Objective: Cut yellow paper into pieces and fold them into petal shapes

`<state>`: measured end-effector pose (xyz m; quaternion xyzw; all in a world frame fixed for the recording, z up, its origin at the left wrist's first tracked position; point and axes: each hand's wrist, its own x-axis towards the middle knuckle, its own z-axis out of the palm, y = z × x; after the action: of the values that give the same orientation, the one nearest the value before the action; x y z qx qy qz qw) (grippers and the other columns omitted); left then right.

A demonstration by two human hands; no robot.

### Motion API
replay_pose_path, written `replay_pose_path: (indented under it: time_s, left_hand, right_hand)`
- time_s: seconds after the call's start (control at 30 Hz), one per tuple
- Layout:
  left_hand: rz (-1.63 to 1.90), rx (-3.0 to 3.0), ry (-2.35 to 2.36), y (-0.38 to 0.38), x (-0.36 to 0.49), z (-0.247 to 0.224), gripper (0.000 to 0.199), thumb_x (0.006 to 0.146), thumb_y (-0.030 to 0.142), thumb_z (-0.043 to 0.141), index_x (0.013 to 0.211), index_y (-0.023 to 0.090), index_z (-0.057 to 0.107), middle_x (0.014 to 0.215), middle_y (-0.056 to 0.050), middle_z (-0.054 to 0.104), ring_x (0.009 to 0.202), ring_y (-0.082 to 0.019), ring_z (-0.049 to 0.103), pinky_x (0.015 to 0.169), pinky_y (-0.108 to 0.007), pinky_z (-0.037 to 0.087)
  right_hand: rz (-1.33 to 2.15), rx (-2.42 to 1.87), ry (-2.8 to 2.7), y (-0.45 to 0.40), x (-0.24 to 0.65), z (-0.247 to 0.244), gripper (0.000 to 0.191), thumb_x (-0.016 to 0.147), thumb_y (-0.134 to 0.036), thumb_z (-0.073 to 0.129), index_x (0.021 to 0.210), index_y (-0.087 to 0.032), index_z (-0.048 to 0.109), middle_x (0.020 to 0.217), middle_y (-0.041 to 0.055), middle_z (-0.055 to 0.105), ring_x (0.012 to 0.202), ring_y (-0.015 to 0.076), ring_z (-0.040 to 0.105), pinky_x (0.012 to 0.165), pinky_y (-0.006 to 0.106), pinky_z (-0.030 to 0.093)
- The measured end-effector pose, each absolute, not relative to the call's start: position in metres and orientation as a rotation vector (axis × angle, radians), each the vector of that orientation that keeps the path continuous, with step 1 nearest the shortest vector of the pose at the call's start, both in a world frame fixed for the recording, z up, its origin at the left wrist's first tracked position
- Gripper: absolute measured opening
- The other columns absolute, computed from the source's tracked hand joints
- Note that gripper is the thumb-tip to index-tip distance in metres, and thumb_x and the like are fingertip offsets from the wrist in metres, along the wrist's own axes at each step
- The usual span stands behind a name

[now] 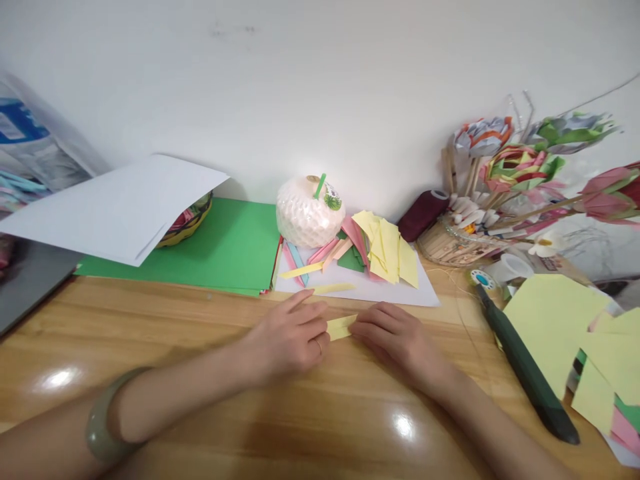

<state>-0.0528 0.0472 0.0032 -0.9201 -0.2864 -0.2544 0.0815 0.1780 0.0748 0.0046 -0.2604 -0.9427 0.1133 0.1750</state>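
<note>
Between my two hands a small yellow strip of paper (342,327) lies low over the wooden table, with a crease along its length. My left hand (293,337) grips its left end, index finger lifted and the other fingers curled in. At the right end, the bent fingers of my right hand (395,337) close on the paper and hide that tip. Just beyond my left fingertips rests another yellow strip (334,288). Further back, a pile of yellow paper pieces (387,247) sits on a white sheet (400,295).
Behind the hands stands a white foam-netted fruit (310,212) with a green straw. Green sheets (230,247) lie at left under a tilted white sheet (115,207). At right are a dark green utility knife (525,367), yellow paper (553,320), a maroon thread spool (423,215) and paper flowers (523,167).
</note>
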Motion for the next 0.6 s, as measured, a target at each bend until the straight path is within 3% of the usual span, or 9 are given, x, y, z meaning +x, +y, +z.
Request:
replay_pose_path:
  time_s: [0.2, 0.43, 0.6]
  left_hand:
    - [-0.848, -2.838, -1.212, 0.049, -0.051, 0.0, 0.023, 0.088, 0.017, 0.046, 0.072, 0.016, 0.062, 0.07, -0.004, 0.063, 0.08, -0.019, 0.055, 0.074, -0.032, 0.046]
    - [-0.765, -2.942, -1.703, 0.054, -0.048, 0.004, 0.007, 0.082, 0.023, 0.06, 0.077, 0.018, 0.062, 0.075, -0.001, 0.063, 0.082, -0.019, 0.054, 0.073, -0.032, 0.044]
    - [-0.676, -2.854, -1.979, 0.055, -0.046, 0.01, 0.01, 0.078, 0.021, 0.065, 0.07, 0.02, 0.06, 0.07, 0.001, 0.06, 0.084, -0.02, 0.052, 0.073, -0.032, 0.041]
  right_hand:
    - [0.366, -0.923, -2.538, 0.076, 0.169, 0.002, 0.019, 0.092, -0.02, 0.04, 0.098, -0.019, 0.058, 0.085, 0.007, 0.061, 0.08, 0.0183, 0.054, 0.069, 0.032, 0.046]
    - [0.542, -1.029, -2.432, 0.076, 0.16, -0.001, 0.018, 0.092, -0.019, 0.039, 0.098, -0.021, 0.056, 0.088, 0.0058, 0.059, 0.083, 0.0176, 0.056, 0.072, 0.032, 0.047]
    - [0.61, -1.159, -2.36, 0.077, 0.159, -0.002, 0.013, 0.089, -0.017, 0.045, 0.088, -0.021, 0.057, 0.087, 0.004, 0.055, 0.081, 0.0159, 0.053, 0.071, 0.03, 0.045]
